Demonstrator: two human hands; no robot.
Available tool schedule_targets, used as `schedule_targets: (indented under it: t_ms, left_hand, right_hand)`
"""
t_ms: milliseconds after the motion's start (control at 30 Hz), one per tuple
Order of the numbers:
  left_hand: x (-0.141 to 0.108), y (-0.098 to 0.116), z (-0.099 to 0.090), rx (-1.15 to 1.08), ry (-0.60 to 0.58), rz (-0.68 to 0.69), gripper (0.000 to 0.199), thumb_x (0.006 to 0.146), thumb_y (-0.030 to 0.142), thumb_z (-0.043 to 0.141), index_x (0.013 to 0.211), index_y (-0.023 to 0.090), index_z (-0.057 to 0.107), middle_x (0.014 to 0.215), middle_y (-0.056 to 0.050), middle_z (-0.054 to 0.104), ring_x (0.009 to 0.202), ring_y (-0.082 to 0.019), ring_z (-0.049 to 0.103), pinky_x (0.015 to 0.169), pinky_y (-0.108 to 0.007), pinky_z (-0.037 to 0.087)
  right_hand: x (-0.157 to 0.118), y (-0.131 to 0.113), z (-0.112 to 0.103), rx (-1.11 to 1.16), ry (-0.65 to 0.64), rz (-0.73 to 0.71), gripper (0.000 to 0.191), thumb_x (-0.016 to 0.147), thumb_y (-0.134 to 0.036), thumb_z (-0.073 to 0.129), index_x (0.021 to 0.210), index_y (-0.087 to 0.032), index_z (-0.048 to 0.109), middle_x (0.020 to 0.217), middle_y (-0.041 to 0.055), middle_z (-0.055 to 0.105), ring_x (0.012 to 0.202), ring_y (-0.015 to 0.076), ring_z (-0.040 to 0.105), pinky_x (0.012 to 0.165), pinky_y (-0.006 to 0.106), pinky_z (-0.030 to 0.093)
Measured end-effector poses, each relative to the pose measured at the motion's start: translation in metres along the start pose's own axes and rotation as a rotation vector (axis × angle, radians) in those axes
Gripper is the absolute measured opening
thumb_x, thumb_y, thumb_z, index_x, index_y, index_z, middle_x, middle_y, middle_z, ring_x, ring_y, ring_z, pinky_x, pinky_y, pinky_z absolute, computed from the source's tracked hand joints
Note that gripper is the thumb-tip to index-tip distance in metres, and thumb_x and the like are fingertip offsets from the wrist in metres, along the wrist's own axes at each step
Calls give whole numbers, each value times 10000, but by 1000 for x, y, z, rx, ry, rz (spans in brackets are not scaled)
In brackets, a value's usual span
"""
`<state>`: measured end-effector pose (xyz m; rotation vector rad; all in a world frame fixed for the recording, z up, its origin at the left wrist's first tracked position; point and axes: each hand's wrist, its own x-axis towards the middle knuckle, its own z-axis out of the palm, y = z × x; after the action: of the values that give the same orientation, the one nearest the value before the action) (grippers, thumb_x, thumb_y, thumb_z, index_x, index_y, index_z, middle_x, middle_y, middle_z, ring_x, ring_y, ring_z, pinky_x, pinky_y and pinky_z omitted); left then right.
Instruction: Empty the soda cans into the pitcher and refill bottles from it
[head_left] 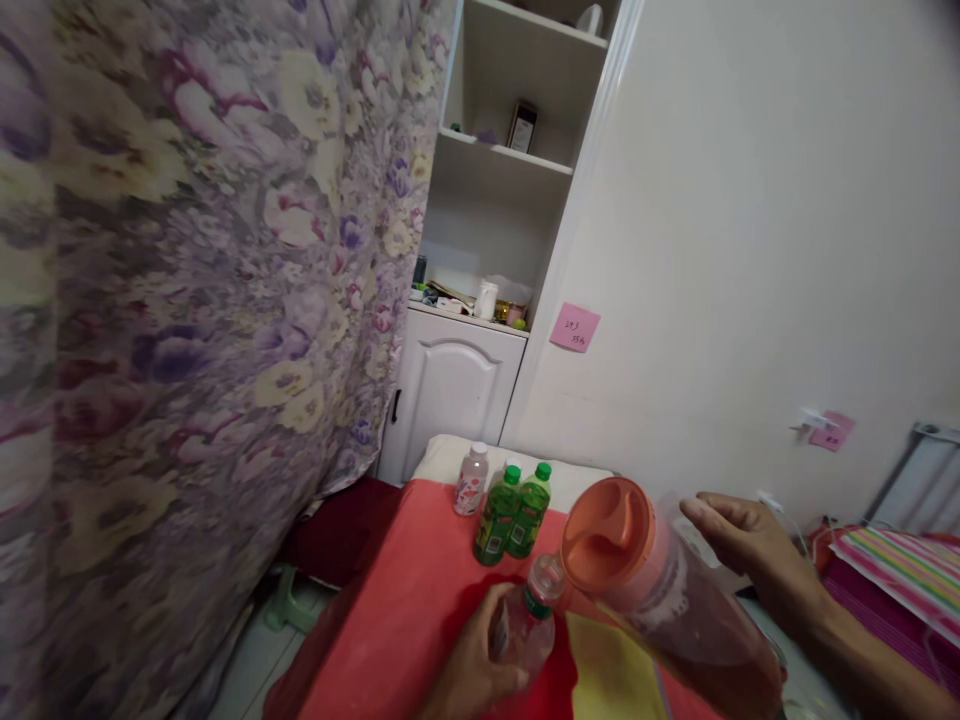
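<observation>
My left hand (pixel 476 655) is wrapped around a clear plastic bottle (pixel 534 630) with a green ring at its neck and no cap on. To its right a clear pitcher (pixel 694 610) with an orange lid (pixel 609 535) is tilted steeply to the left, with pinkish liquid inside. The lid's lower edge is close to the bottle's mouth; I cannot tell whether they touch, and no stream of liquid shows. My right hand (pixel 739 540) grips the pitcher on its right side, partly hidden behind it. Under the pitcher lies a yellow cloth (pixel 611 665).
Beyond my left hand, two green-capped bottles (pixel 496 520) and a white-capped clear bottle (pixel 471 485) stand on the red tablecloth (pixel 405 590). A floral curtain (pixel 225 250) hangs at left. A white cabinet (pixel 457 385) stands behind; a striped item (pixel 907 570) lies at right.
</observation>
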<state>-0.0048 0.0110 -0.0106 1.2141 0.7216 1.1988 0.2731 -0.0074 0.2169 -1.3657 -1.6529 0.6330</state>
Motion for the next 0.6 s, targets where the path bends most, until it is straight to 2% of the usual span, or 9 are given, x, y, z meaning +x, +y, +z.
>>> schedule_targets:
  t_ms: [133,300,433,600]
  left_hand:
    - [1,-3,-1,21,40,14,631,491,-17,634,1070,231,616,1041,-9,744,971,-260,675,805,-338,475]
    - [-2,10,1,36,32,-18,656,483,-17,644,1086,241,623,992,4,743,957,-259,673,789,-329,473]
    - [-5,19,4,43,34,-32,603,494,-4,654,1043,246,622,970,6,732,964,-270,674,814,-341,474]
    - [-6,22,6,50,22,-43,600,509,-2,653,1052,247,597,969,3,707,1005,-274,654,855,-348,465]
  right_hand:
    - [1,3,-2,5,9,16,644,738,-809,617,546,-258,344,543,-94,212,540,103,156,527,298,150]
    - [0,4,-4,26,5,14,621,764,-769,635,560,-253,356,562,-95,206,558,106,145,537,299,145]
    - [-2,-1,-5,23,10,18,615,771,-757,640,563,-252,358,579,-95,192,567,107,144,544,299,142]
    - [-2,-4,-7,6,28,10,609,784,-756,625,564,-251,364,572,-96,196,559,107,159,540,297,152]
